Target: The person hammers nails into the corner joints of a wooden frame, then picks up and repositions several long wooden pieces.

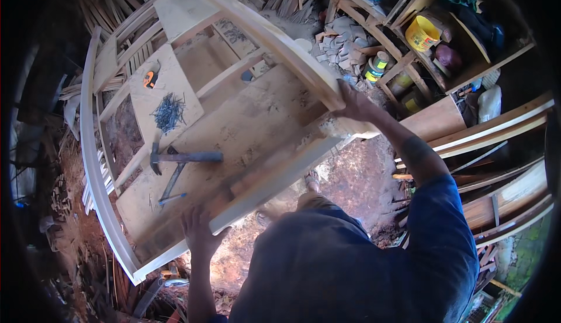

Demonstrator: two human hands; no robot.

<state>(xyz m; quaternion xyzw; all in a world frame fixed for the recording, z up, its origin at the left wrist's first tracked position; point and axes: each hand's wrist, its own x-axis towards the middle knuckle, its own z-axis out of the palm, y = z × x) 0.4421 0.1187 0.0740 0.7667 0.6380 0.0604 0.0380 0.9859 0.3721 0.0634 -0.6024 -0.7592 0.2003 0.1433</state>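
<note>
From here I see a person in a dark blue shirt bent over a large pale wooden frame (263,33), which carries flat, light-coloured panels between its rails. Along the frame's near edge runs a long, straight, pale wooden plank (280,181). The left hand (203,229) is clamped on the plank's left end, fingers over the top and thumb in front. The right hand (356,105) is curled over the frame's right-hand near corner; blur there leaves me unable to tell how tightly it closes, or on which piece.

Inside the frame, toward its left side, a claw hammer with a dark metal head (190,157) lies across a slim grey tool (173,178), with a thin blue pencil (173,199) just beside that tool's lower end. Farther back in the frame, a loose heap of grey nails (169,112) and an orange-and-black tape measure (150,80) sit on one panel. Beyond the frame's right side stands a yellow plastic bucket (422,33).
</note>
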